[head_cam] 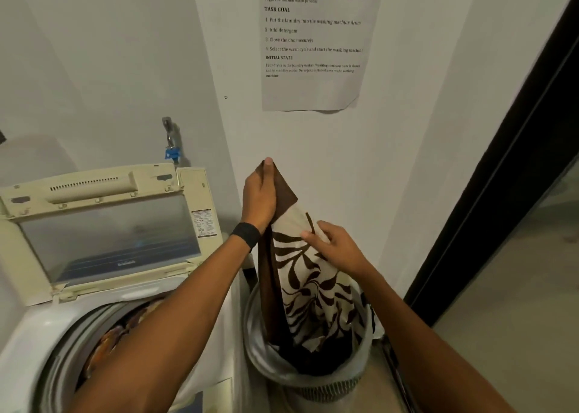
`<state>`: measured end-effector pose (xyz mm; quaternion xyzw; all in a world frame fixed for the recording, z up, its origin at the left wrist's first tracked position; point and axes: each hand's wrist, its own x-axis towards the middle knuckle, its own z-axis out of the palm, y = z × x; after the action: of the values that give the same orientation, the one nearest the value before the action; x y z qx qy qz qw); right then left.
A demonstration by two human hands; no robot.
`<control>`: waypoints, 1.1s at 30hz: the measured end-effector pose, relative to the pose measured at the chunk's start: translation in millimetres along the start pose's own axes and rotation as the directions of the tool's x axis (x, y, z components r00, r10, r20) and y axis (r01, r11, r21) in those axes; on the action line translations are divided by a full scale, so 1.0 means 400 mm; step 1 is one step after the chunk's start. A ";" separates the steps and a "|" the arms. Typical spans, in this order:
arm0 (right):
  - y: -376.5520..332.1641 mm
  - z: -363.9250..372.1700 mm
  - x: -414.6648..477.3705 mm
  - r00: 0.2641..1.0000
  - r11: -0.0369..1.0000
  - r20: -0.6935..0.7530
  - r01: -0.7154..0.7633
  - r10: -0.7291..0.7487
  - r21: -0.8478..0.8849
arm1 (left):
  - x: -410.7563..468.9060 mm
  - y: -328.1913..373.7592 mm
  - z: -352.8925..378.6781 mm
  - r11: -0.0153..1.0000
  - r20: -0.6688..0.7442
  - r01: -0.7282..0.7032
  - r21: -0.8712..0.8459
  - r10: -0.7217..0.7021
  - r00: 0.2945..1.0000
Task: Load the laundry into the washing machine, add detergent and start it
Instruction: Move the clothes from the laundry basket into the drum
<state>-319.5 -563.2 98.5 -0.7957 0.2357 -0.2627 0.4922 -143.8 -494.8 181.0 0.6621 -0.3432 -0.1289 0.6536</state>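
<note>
Your left hand (259,197) pinches the brown top corner of a patterned cloth (308,282), cream with dark brown leaf shapes, and holds it up against the white wall (313,136). Your right hand (336,246) grips the same cloth lower down, fingers closed on its cream face. The cloth's lower end hangs inside the round laundry basket (260,354), just right of the washing machine (37,334). The machine's lid (106,224) stands open, with clothes (116,331) visible in the drum.
</note>
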 end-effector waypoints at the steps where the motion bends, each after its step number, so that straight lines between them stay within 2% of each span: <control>1: 0.008 -0.016 -0.008 0.999 0.999 -0.027 -0.020 0.021 0.027 | 0.002 -0.002 -0.007 1.000 -0.021 0.003 0.010 -0.003 1.000; 4: -0.022 -0.077 0.003 0.995 0.992 -0.096 0.009 0.003 0.124 | -0.012 -0.024 -0.020 1.000 0.016 0.007 0.030 -0.008 1.000; 6: -0.069 -0.098 0.033 0.993 0.980 -0.116 0.045 -0.023 0.194 | -0.034 -0.038 -0.012 1.000 0.166 -0.024 0.020 0.021 0.986; 8: -0.111 -0.095 0.069 0.990 0.979 -0.125 0.081 -0.059 0.185 | -0.058 -0.042 0.010 0.991 0.343 -0.116 0.064 0.087 0.935; 10: -0.134 -0.083 0.096 0.989 0.983 -0.129 0.096 -0.076 0.155 | -0.074 -0.041 0.032 0.981 0.407 -0.160 0.109 0.102 0.907; 14: -0.107 -0.048 0.085 0.984 0.976 -0.175 0.015 0.024 0.219 | -0.057 -0.049 0.037 0.988 0.241 -0.103 0.113 0.073 0.968; 18: 0.001 0.003 0.007 0.998 1.000 0.062 0.009 -0.008 -0.018 | -0.016 -0.024 0.016 0.994 0.071 -0.046 0.099 0.039 0.997; 19: 0.031 0.005 -0.012 0.997 1.000 0.076 -0.019 0.020 -0.013 | -0.004 -0.022 0.008 0.997 0.027 -0.033 0.070 0.031 0.999; 22: 0.064 -0.029 -0.034 0.996 0.988 -0.020 -0.081 0.084 0.130 | 0.004 -0.041 -0.019 0.996 -0.056 -0.002 0.091 0.007 0.998; 25: -0.002 -0.079 0.002 0.994 0.973 -0.099 -0.011 0.035 0.232 | -0.026 -0.066 -0.008 0.995 -0.001 0.018 0.103 -0.018 1.000; 27: -0.059 -0.093 0.047 0.989 0.966 -0.148 0.062 -0.025 0.252 | -0.049 -0.065 0.013 1.000 0.139 -0.005 0.012 0.003 0.990; 30: -0.123 -0.088 0.102 0.985 0.973 -0.156 0.106 -0.075 0.205 | -0.071 -0.054 0.035 0.991 0.352 -0.113 0.071 0.081 0.932; 31: -0.130 -0.080 0.112 0.987 0.977 -0.144 0.100 -0.073 0.188 | -0.072 -0.057 0.040 0.988 0.359 -0.117 0.098 0.075 0.930; 33: -0.122 -0.064 0.114 0.991 0.987 -0.129 0.055 -0.035 0.152 | -0.064 -0.061 0.039 0.993 0.254 -0.078 0.093 0.052 0.966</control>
<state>-296.3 -589.3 161.0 -0.7418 0.2271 -0.3410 0.5309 -165.2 -493.4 148.7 0.6614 -0.4508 -0.1723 0.5741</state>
